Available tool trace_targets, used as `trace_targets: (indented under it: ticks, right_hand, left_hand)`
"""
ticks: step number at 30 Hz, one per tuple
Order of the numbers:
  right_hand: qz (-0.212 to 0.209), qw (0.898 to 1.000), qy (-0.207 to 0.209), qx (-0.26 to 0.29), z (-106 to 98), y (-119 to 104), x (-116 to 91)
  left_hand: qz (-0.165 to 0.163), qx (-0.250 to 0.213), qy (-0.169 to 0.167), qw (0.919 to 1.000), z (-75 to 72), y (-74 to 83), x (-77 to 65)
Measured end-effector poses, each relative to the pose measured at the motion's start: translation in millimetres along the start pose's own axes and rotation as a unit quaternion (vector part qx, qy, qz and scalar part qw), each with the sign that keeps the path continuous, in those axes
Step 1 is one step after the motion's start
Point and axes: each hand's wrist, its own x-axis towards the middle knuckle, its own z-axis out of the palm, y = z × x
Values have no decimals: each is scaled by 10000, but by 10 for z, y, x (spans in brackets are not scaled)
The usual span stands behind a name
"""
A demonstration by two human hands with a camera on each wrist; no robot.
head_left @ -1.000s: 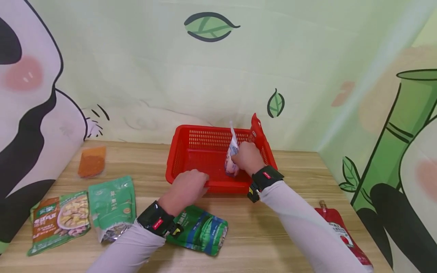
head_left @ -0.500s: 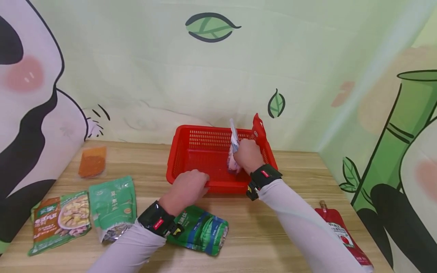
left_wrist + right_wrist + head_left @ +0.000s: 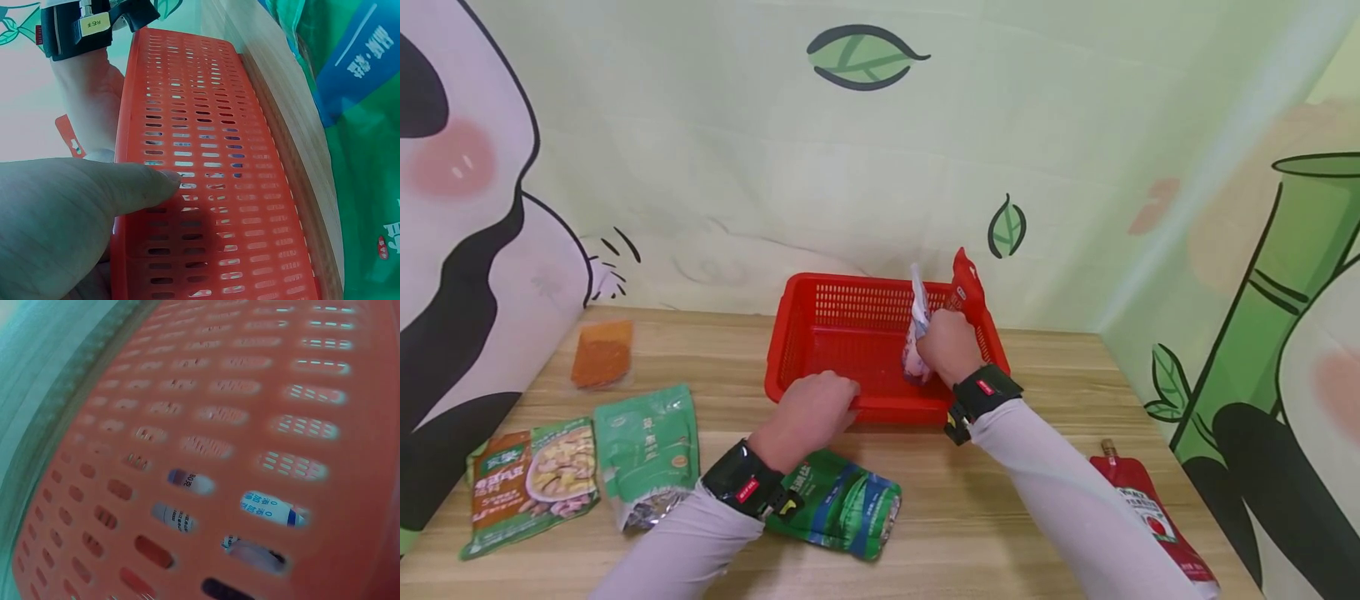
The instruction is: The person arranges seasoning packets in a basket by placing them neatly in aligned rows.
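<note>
A red plastic basket (image 3: 850, 350) with slotted walls stands at the back of the table. My left hand (image 3: 815, 417) grips its front rim; in the left wrist view the thumb (image 3: 140, 186) presses the outer wall while the other fingers are mostly hidden behind the rim. Inside the right half, my right hand (image 3: 951, 346) holds a white and pink pouch (image 3: 914, 354) upright. A red packet (image 3: 967, 287) stands against the right wall, beyond that hand. Through the slots, the right wrist view shows bits of the white pouch (image 3: 265, 508) with blue print.
Below my left hand lies a green and blue pouch (image 3: 850, 508). To the left are a green pouch (image 3: 647, 454), a snack bag with a bowl picture (image 3: 535, 487) and an orange packet (image 3: 602, 354). A red spouted pouch (image 3: 1153, 517) lies at right.
My right hand and the white and pink pouch have shifted slightly right, toward the red packet. The left hand stays on the basket's rim.
</note>
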Motion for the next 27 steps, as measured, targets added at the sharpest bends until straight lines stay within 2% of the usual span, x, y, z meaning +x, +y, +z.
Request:
trace_targets:
  ticks: [8,17,22,27]
  right_hand:
    - [-21,10000,-19,32,-10,0,-37]
    - [-256,9994,231,52,55,38,-45]
    - [-459,9979,438,-140,87,44,-43]
    - [-433,9978,454,-225,70,35,-53]
  left_hand:
    - [-37,-9,-13,10000,-7,4,2]
    - [-54,9,-27,10000,-7,8,-8]
    - [-58,-5,-29,10000,-13,12,-9]
    - [-95,-24,-52,9999,-11,9,-9]
